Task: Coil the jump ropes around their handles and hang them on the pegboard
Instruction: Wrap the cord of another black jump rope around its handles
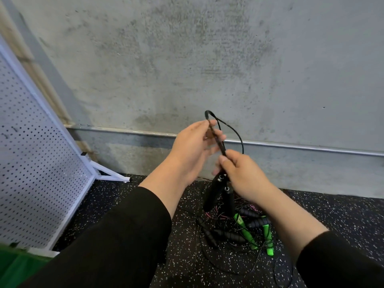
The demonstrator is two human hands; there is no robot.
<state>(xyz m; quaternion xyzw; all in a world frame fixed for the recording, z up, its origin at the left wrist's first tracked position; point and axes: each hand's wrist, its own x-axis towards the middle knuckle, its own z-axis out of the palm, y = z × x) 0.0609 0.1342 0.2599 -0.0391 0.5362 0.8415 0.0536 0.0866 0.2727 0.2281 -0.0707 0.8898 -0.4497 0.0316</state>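
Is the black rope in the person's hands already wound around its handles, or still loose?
Still loose. The black rope stretches folded between both hands, and its two handles hang bare below the right hand.

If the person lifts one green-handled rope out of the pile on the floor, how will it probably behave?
Probably floppy: the thin cords in the pile lie in loose loops. It will likely drag neighbours along, since the cords cross over the green handles and the black ones. The handles look rigid and may dangle, like the black handles under the right hand.
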